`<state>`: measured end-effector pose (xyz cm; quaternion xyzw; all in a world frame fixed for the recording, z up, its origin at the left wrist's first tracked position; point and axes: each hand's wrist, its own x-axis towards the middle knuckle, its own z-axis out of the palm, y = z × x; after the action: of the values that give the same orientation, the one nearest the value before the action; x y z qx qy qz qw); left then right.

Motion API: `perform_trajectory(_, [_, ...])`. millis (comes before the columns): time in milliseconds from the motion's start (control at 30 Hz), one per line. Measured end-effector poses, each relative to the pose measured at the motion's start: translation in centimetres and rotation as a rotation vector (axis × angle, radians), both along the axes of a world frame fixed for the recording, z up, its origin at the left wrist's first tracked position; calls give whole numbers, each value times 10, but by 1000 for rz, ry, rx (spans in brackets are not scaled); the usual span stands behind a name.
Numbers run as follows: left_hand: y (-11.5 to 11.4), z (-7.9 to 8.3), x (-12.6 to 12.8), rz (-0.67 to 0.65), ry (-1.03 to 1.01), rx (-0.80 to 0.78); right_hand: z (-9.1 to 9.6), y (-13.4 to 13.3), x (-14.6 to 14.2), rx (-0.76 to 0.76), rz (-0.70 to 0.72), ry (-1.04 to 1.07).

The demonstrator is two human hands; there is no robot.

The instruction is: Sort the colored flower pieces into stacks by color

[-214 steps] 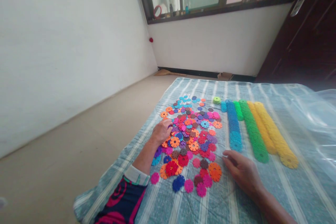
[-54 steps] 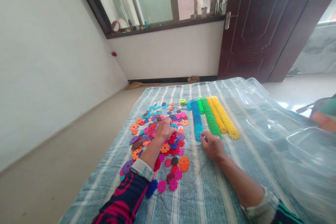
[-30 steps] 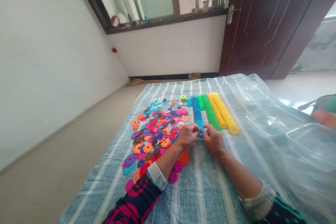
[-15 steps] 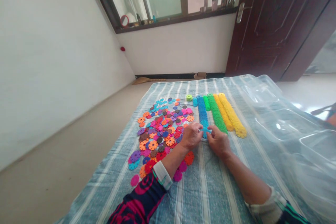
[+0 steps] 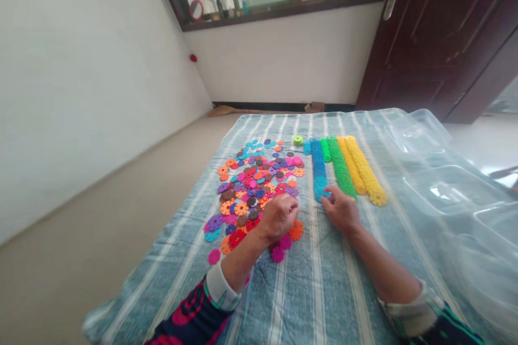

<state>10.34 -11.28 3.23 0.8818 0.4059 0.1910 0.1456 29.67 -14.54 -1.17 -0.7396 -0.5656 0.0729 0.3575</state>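
1. Discs, notched at the rim like little flowers, lay in a loose mixed pile (image 5: 251,183) on the left of the striped cloth (image 5: 299,291), orange, red, pink, purple, brown and blue overlapping one another.
2. My left hand (image 5: 279,216) was over the near right part of that pile, fingers curled in; I cannot tell whether this grip was clenched on a disc or held nothing.
3. My right hand (image 5: 342,209) was at the near end of the blue row (image 5: 318,164), thumb and forefinger at its last, lighter discs; whether that grip pinched one or only touched it, I cannot tell.
4. Right of the blue row ran the green row (image 5: 340,167), then the orange-yellow row (image 5: 351,167) and the yellow row (image 5: 364,170), these last two side by side, all with their discs overlapping.
5. At the far end, a short light-blue row (image 5: 307,147) lay left of the blue, and a short bright-green row (image 5: 325,150) between blue and green. A lime-green stack (image 5: 298,140) stood farther left.
6. Clear plastic containers (image 5: 457,170) sat on the right side; beyond the cloth's far edge, a broom (image 5: 224,111) lay on the floor.
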Motion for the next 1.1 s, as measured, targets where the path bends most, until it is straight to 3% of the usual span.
perform_trajectory(167, [-12,-4,-14,27,-37,-20,5,-4,-2,-24,-83,-82])
perform_trajectory(367, [-15,-1,7,16,-141,-145,18,-13,-7,-227,-179,-245])
perform_trajectory(667, [-8,-20,45,52,-252,-231,32,-16,-7,-441,-146,-313])
perform_trajectory(1100, [-5,-18,55,24,-246,-250,40,-14,-10,-509,-96,-346])
